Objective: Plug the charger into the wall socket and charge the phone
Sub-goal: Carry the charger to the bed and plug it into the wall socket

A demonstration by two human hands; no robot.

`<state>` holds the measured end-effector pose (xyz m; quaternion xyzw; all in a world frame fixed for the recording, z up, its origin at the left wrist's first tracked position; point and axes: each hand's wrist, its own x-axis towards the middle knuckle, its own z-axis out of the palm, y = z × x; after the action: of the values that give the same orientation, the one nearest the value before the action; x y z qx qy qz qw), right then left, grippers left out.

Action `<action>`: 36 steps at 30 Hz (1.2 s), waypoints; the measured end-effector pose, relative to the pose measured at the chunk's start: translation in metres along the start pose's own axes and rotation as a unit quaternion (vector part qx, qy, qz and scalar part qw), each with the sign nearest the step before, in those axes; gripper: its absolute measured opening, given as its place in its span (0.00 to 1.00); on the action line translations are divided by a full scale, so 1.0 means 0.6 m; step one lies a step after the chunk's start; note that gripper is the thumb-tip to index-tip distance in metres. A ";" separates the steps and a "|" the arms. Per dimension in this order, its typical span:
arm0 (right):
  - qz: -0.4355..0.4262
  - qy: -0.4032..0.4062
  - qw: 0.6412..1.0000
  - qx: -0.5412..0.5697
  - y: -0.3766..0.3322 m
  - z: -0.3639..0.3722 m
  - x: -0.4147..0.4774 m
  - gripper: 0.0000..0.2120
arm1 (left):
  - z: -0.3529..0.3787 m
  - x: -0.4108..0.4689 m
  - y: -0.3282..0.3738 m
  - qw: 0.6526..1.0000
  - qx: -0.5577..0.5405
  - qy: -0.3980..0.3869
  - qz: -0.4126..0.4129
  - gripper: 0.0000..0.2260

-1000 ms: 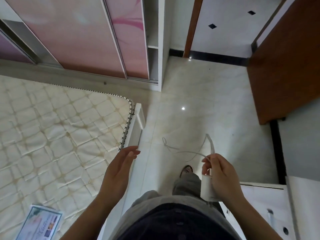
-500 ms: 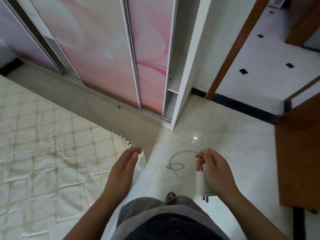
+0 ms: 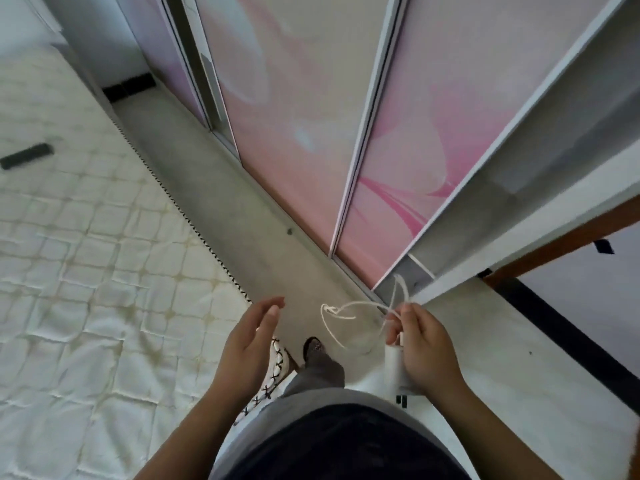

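My right hand grips a white charger block, its dark prongs pointing down toward me. A thin white cable loops out from the top of that fist toward the left. To the left, my left hand hovers over the bed corner, palm open, fingers apart, holding nothing. A dark flat rectangular object, possibly the phone, lies on the mattress at the far left. No wall socket shows in this view.
A quilted cream mattress fills the left side. Pink sliding wardrobe doors stand ahead with a white open shelf unit to their right. Pale floor runs between bed and wardrobe. A brown door frame is at right.
The view has swung left and upward, from the tiled doorway floor toward the wardrobe and bed. My right hand still holds the charger; the cable loop has swung. The dark object on the mattress came into view.
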<state>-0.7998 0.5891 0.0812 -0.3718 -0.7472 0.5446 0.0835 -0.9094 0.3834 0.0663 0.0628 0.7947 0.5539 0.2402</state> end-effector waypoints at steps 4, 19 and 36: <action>-0.046 -0.045 0.998 -0.022 -0.097 0.040 0.149 0.17 | -0.035 0.111 0.056 0.998 -0.020 0.064 0.007 0.15; -0.124 -0.230 0.961 -0.088 -0.283 0.281 0.509 0.20 | -0.167 0.359 0.094 0.957 -0.079 0.263 -0.089 0.11; -0.107 -0.339 0.930 -0.092 -0.551 0.690 0.875 0.17 | -0.441 0.767 0.137 0.910 -0.121 0.375 -0.132 0.10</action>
<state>-1.5450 0.5743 0.0610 -0.0892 -0.8129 0.5551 -0.1516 -1.4461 0.3581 0.0691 -0.2847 0.7539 0.5921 0.0016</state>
